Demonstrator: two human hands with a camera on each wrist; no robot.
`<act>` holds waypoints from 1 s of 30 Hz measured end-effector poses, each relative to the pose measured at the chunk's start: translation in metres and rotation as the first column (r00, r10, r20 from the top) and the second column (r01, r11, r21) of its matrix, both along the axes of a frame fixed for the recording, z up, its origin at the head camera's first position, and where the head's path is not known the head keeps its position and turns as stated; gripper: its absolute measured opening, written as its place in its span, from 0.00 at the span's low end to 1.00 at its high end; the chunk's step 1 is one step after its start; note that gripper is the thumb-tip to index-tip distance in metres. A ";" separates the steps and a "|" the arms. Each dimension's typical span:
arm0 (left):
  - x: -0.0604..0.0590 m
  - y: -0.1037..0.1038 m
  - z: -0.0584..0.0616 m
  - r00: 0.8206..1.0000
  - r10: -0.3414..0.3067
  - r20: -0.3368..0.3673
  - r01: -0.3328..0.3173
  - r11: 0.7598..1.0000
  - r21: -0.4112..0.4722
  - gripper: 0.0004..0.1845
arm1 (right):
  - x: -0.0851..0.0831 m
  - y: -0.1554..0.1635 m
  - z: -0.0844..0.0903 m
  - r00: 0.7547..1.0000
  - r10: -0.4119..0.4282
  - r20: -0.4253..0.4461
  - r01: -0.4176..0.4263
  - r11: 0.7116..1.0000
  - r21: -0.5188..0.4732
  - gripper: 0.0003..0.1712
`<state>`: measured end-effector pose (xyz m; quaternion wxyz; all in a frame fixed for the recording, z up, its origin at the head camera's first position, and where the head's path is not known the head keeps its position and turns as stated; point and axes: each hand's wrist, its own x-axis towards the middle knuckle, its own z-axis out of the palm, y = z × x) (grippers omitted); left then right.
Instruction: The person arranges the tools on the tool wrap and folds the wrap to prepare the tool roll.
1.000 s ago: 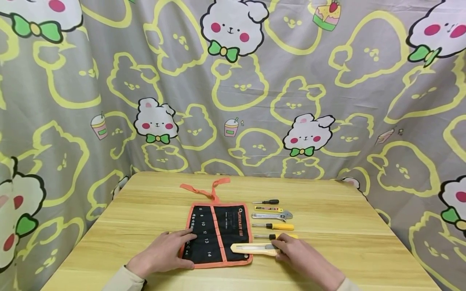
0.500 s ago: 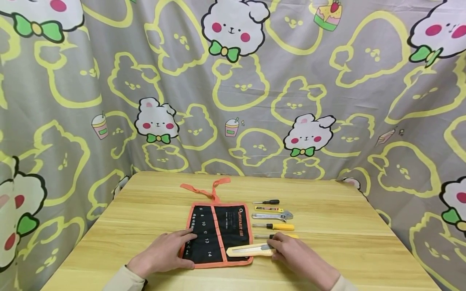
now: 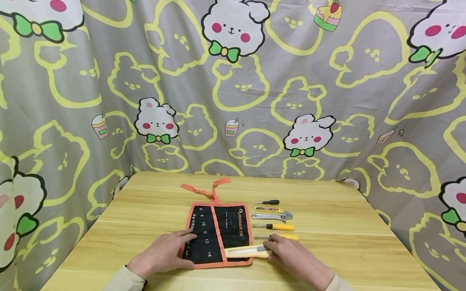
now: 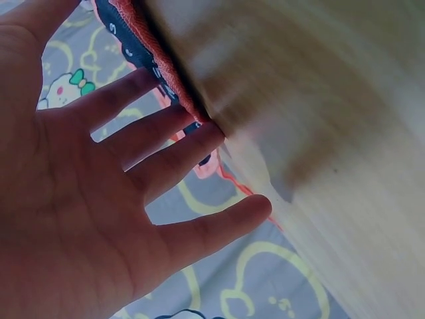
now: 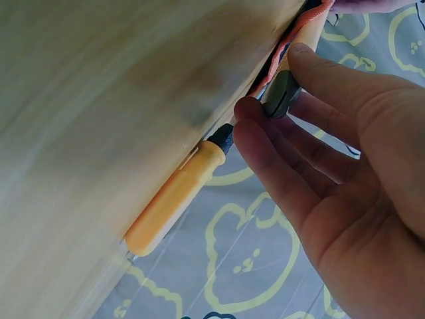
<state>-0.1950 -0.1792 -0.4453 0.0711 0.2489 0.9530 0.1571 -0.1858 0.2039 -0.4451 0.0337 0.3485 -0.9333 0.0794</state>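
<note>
Two hands work at the near edge of a wooden table [image 3: 145,210], with a black, orange-trimmed tool roll [image 3: 218,234] spread flat between them. The left hand [image 3: 162,254] lies palm down on the roll's left border; its fingers [image 4: 166,143] are straight and spread, the tips resting on the orange hem and the numbered pockets. The right hand [image 3: 291,254] pinches the dark rear end of a cream-yellow utility knife [image 3: 247,251] between thumb and fingers [image 5: 265,153]. The knife lies crosswise over the lower right part of the roll, its front end pointing toward the pockets and over the black fabric, its rear end at the roll's right hem, near the pocket marked 14. Whether the front end has entered a pocket cannot be told.

Five more tools lie in a column on the table just right of the roll, each roughly parallel to the knife. From far to near they are a black-handled screwdriver [image 3: 267,201], a slim yellow cutter [image 3: 269,209], an adjustable wrench [image 3: 273,216], a yellow-handled screwdriver [image 3: 276,226], and a second yellow-handled screwdriver [image 3: 285,237], which lies just beside the right hand's fingers. Two orange tie ribbons [image 3: 204,188] trail from the roll's far edge. A grey curtain [image 3: 255,101] printed with yellow outlines and white rabbits hangs behind the table.
</note>
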 end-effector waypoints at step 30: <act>-0.007 0.008 0.010 1.000 0.010 0.025 -0.007 0.996 -0.093 0.43 | -0.003 -0.027 0.004 1.000 0.023 -0.017 -0.022 0.997 0.077 0.14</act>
